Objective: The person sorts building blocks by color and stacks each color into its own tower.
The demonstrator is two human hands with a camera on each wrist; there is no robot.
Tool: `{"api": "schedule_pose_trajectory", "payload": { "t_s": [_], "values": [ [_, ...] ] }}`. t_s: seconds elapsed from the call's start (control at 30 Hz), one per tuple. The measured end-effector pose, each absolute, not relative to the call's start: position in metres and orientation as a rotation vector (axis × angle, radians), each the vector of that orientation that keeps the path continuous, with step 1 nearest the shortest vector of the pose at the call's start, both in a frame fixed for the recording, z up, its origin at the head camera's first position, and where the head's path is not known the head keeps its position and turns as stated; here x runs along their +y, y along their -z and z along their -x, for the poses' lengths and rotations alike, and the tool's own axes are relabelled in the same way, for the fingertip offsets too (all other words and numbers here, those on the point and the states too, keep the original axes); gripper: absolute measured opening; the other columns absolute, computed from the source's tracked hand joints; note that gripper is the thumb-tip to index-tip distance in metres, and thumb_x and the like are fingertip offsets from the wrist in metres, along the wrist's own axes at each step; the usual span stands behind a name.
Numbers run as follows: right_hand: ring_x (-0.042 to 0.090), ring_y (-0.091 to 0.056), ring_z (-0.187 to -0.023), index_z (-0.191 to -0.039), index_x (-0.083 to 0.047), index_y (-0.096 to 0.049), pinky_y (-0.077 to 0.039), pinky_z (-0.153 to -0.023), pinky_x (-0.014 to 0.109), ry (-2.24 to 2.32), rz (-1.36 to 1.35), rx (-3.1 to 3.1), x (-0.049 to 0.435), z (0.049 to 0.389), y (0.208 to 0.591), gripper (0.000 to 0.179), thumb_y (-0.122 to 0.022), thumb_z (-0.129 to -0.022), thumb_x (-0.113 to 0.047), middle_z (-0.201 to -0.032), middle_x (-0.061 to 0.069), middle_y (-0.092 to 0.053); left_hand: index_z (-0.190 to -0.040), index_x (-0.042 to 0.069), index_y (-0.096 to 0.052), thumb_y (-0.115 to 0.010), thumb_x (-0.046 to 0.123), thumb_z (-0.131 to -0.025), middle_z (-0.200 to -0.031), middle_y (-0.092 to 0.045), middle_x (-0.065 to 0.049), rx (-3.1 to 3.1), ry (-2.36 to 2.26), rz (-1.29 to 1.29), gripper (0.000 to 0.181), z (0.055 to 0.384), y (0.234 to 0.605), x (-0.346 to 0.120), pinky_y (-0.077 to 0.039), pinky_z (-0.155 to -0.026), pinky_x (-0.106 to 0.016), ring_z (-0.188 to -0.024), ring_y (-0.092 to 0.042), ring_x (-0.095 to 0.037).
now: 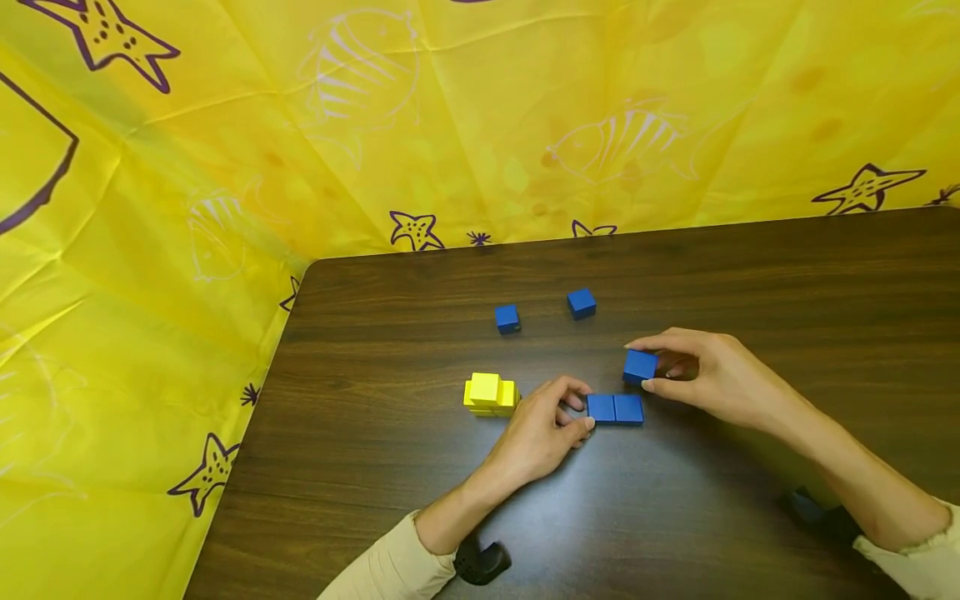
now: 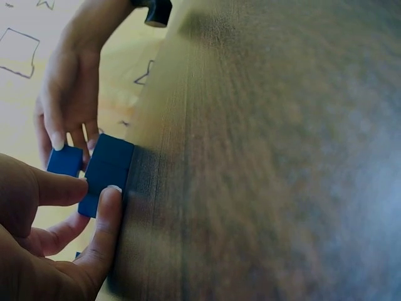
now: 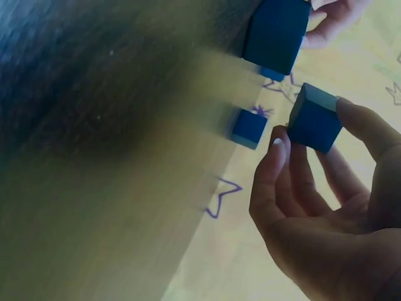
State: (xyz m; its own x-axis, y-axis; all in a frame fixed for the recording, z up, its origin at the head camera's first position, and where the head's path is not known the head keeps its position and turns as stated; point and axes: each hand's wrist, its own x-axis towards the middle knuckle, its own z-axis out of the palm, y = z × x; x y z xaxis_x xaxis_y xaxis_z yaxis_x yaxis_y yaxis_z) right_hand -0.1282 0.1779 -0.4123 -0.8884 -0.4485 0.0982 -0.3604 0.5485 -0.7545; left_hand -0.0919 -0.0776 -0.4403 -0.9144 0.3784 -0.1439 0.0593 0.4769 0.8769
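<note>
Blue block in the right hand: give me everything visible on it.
The blue block is a small, plain cube with flat faces and straight edges; its smooth finish could be painted wood or plastic, can't tell. The right hand pinches it between thumb and fingers, seemingly off the table. In the head view it sits just beyond the right end of the two adjoining blue blocks, slightly turned relative to them; the right wrist view shows a gap between.

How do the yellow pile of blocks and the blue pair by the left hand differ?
The yellow pile has a block raised on top, while the blue pair lies side by side. The left hand holds the blue pair, while neither hand grips the yellow pile. Both are made of flat-faced blocks.
</note>
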Motion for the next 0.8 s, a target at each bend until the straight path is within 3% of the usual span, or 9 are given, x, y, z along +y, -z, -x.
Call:
{"api": "schedule_pose_trajectory", "payload": {
  "t_s": [0.8],
  "values": [
    [0.006,-0.066,-0.087,-0.126,-0.010,-0.068,-0.057,-0.075,0.027,1.320,0.845,2.601,0.164,0.119,0.414,0.042,-0.079,-0.085,-0.010,-0.113,-0.004,-0.069,-0.121,0.011,-0.062,-0.071,0.008,-0.092,-0.102,-0.061,-0.005,2.394,-1.409,-0.362,0.030,0.092,0.440,-0.077,-0.054,-0.061,-0.019,-0.071,-0.061,0.000]
  ]
}}
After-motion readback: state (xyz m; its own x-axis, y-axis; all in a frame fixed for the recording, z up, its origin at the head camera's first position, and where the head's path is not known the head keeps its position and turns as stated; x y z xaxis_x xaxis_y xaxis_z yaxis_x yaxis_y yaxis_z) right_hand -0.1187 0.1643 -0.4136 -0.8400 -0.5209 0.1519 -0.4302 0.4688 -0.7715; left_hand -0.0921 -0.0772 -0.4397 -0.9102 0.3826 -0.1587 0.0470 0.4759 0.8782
